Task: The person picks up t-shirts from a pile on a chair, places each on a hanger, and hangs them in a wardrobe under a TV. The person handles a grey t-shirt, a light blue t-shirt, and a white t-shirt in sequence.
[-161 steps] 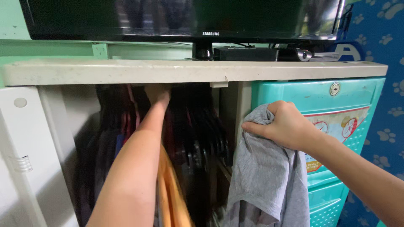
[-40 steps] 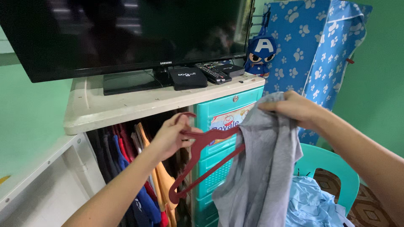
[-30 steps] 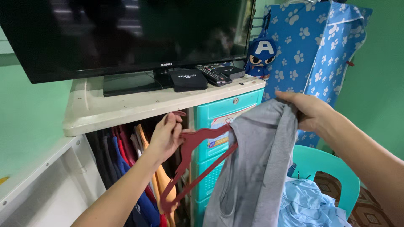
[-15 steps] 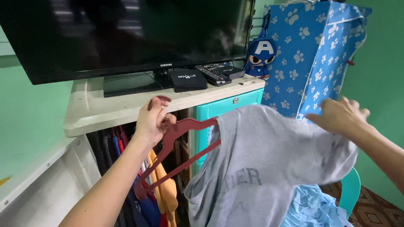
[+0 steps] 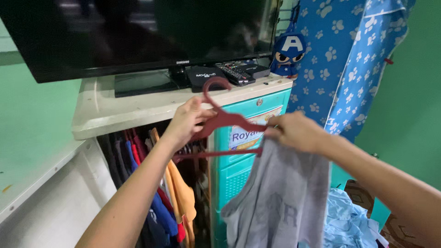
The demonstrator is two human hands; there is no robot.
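the left hand [image 5: 187,123] is closed around the neck of a dark red hanger [image 5: 223,120], just under its hook, holding it in front of the teal drawers [image 5: 250,163]. the right hand [image 5: 294,132] is pinched shut on the grey shirt [image 5: 280,202] at the hanger's right end; the shirt hangs down from there, across the front of the drawers (its lower part sags over blue cloth [image 5: 344,225]). left of the drawers, under the pale shelf [image 5: 119,115], coloured clothes [image 5: 156,202] hang in a row. above the drawers, on the shelf, stand a dark tv [image 5: 138,36], a black box [image 5: 202,73] and remotes [image 5: 239,72].
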